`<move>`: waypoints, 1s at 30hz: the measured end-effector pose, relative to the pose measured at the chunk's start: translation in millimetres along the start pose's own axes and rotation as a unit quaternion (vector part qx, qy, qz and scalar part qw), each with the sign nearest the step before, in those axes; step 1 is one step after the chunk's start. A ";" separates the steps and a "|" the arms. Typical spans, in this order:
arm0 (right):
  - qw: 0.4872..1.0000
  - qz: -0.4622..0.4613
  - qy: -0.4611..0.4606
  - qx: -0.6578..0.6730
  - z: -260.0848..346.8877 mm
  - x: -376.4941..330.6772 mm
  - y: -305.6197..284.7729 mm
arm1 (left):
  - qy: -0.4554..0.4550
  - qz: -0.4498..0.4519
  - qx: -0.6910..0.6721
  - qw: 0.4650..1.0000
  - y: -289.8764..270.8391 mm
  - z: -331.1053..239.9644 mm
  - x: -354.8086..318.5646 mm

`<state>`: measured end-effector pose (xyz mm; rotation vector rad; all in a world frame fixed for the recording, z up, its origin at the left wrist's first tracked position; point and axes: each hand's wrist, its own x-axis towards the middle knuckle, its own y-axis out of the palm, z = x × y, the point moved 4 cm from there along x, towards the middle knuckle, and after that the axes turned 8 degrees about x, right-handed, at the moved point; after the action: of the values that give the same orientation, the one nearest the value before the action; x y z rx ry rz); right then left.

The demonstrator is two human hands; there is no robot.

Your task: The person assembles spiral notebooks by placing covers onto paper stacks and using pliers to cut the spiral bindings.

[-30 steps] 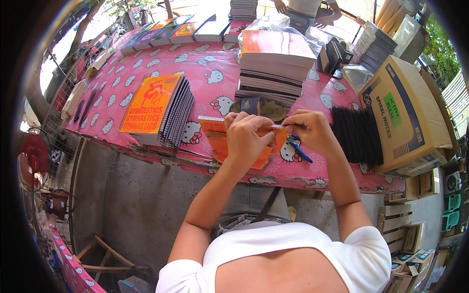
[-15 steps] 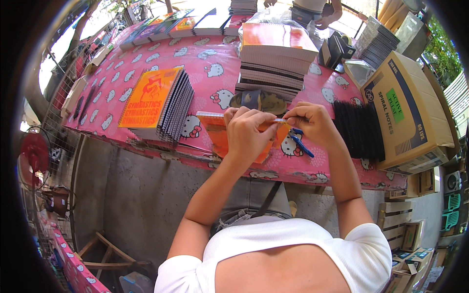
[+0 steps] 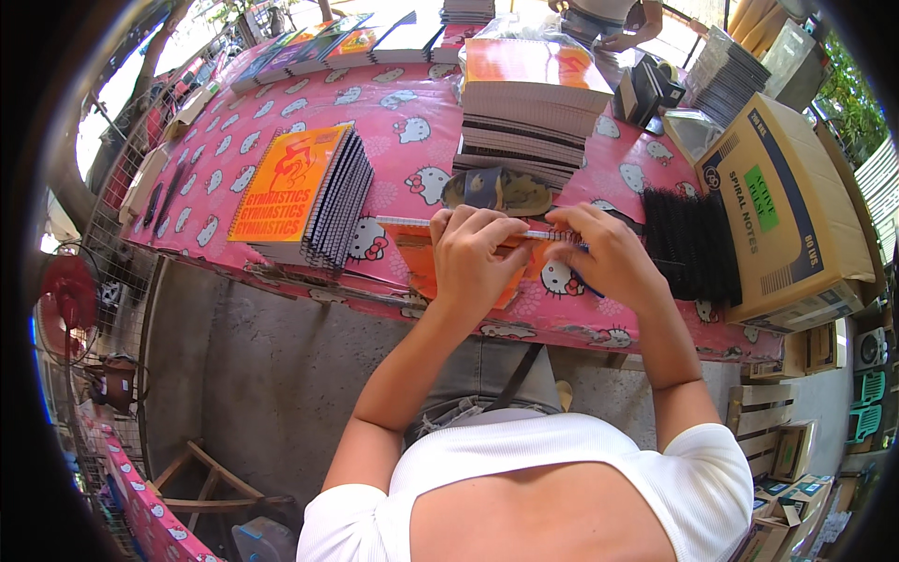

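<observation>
My left hand (image 3: 476,255) grips an orange notebook (image 3: 417,260) that stands on edge, its punched edge turned up. A thin dark spiral coil (image 3: 538,235) runs along that edge between my hands. My right hand (image 3: 607,251) is closed round the coil at the notebook's right end, fingertips bent over the edge. Blue-handled pliers (image 3: 587,285) lie on the table, partly hidden beneath my right hand. Just beyond the notebook rests a camouflage cloth item (image 3: 501,191), perhaps a cap.
The pink table (image 3: 393,131) bears a stack of bound orange notebooks (image 3: 298,192) at left and a tall pile (image 3: 529,112) ahead. Black spiral coils (image 3: 688,248) lie beside a cardboard box (image 3: 782,215) at right. Another person (image 3: 604,23) stands across the table.
My right hand has gone from a fingertip pinch above the edge to lying over the notebook's right end, now covering more of the pliers. My left hand keeps its grip.
</observation>
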<state>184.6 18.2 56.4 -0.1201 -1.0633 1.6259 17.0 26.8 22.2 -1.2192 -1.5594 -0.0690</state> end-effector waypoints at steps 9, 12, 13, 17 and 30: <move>0.998 -0.047 -0.037 -0.005 10.3 0.2 8.3 | 0.002 -0.006 -0.003 1.000 -0.9 -0.5 -0.9; 0.997 0.078 0.007 0.013 -7.9 9.1 3.8 | -0.035 0.046 -0.021 0.998 -9.1 -3.1 -2.1; 0.979 0.192 0.046 0.052 -19.3 17.1 8.1 | -0.039 0.047 -0.008 0.998 -13.0 -0.1 -5.5; 0.976 0.127 -0.049 -0.168 -71.7 69.6 24.0 | 0.028 0.029 0.066 0.997 -21.2 -7.6 -2.2; 0.964 -0.038 -0.089 0.248 -114.9 18.3 4.3 | -0.015 0.002 0.046 0.999 -10.4 14.2 3.3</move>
<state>241.3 98.5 -6.0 0.4007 -0.7510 1.8084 0.2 32.6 24.5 -1.1559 -1.5702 0.0233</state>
